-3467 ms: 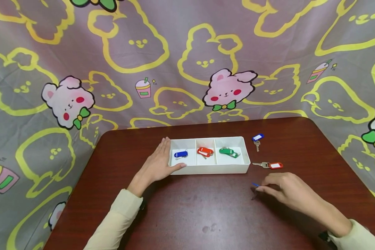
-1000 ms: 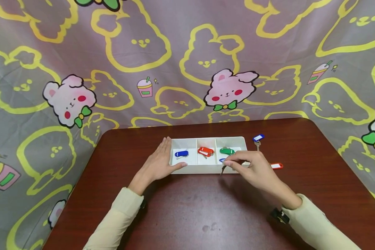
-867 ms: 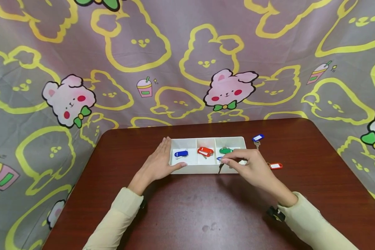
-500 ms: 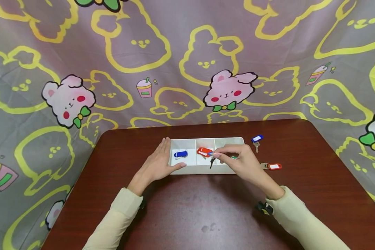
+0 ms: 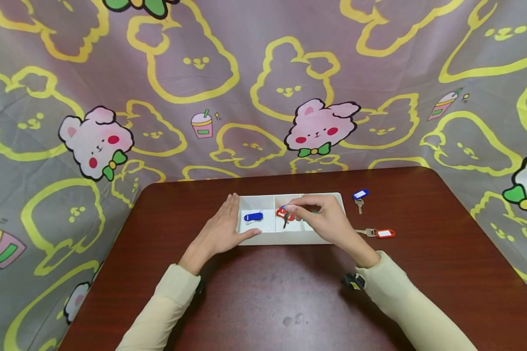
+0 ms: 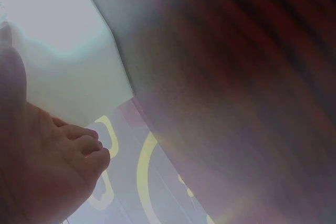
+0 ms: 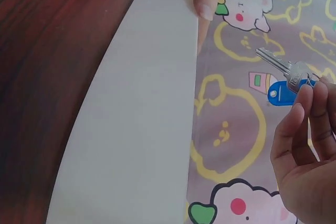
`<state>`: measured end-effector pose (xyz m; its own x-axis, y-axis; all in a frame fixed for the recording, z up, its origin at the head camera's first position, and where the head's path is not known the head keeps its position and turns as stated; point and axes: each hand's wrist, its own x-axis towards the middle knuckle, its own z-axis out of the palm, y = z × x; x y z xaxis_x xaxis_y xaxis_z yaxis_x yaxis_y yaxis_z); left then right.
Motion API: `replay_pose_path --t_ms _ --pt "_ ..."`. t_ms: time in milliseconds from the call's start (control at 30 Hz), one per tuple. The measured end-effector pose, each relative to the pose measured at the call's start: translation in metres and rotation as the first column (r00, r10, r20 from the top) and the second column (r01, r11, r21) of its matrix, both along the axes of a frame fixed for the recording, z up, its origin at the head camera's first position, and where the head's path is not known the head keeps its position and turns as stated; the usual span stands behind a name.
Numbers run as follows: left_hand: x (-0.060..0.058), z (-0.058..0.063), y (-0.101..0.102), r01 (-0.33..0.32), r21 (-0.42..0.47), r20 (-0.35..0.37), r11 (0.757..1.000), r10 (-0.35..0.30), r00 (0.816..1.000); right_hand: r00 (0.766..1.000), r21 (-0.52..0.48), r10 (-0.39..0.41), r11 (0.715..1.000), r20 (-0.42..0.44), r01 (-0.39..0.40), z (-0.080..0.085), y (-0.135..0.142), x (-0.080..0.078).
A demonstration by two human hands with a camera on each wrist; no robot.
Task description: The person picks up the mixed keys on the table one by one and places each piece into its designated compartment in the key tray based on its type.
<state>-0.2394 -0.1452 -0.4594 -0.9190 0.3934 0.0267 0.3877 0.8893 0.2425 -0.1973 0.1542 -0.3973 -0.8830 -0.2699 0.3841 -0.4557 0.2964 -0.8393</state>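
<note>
My right hand (image 5: 325,219) pinches a key with a blue tag (image 7: 282,95) between thumb and fingertips, above the middle compartment of a white divided tray (image 5: 281,239). In the right wrist view the key's blade (image 7: 273,60) points away from the fingers. My left hand (image 5: 219,231) rests against the tray's left end, fingers straight along the side and thumb on the front rim. A blue-tagged key (image 5: 253,216) lies in the left compartment. Red-tagged keys (image 5: 281,213) lie in the middle, partly covered. The right hand hides most of the right compartment.
Right of the tray, another blue-tagged key (image 5: 360,195) lies toward the table's back, and a red-tagged key (image 5: 385,234) lies nearer. The brown table (image 5: 263,297) ends at a patterned cloth (image 5: 246,87) behind and at both sides.
My right hand picked up the blue-tagged key from right of the tray and carried it left, across the right compartment to above the middle one. The left hand has stayed at the tray.
</note>
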Motion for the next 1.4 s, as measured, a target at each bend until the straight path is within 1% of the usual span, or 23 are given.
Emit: replay_pose_path --t_ms 100,200,300,433,567,700,1000,1267,1400 --pt "0.000 0.001 0.000 -0.002 0.005 0.010 1.000 0.002 1.000 1.000 -0.023 0.018 1.000 0.024 -0.017 0.000 -0.006 -0.004" --pt "0.000 0.001 0.000 0.000 0.010 0.012 1.000 0.000 1.000 0.999 -0.035 0.032 0.999 0.026 -0.032 -0.001 -0.011 -0.009" --pt "-0.001 0.001 0.000 0.005 0.011 0.003 1.000 -0.005 1.000 0.999 -0.028 0.033 0.999 0.011 -0.033 -0.002 -0.017 -0.013" --pt "0.000 0.001 0.000 0.009 0.009 -0.005 1.000 -0.009 1.000 0.999 -0.004 0.028 1.000 -0.031 -0.028 -0.001 -0.026 -0.017" --pt "0.000 0.002 0.000 0.008 0.010 0.005 1.000 -0.008 1.000 0.997 0.011 0.050 0.999 -0.055 -0.050 0.000 -0.035 -0.022" --pt "0.000 0.001 0.000 0.008 0.014 0.011 1.000 -0.008 1.000 0.996 0.011 0.079 0.997 -0.035 -0.078 0.001 -0.043 -0.027" --pt "-0.001 -0.001 -0.001 0.007 -0.004 0.005 1.000 -0.007 1.000 0.996 0.031 0.089 0.995 0.012 -0.090 0.002 -0.054 -0.039" --pt "-0.002 -0.002 -0.003 0.015 -0.001 0.005 1.000 -0.015 1.000 0.998 0.071 0.068 0.995 0.000 -0.068 0.005 -0.062 -0.052" --pt "-0.003 -0.002 -0.003 0.018 0.005 0.008 1.000 -0.018 1.000 0.998 0.087 0.063 0.994 0.008 -0.063 0.008 -0.066 -0.057"
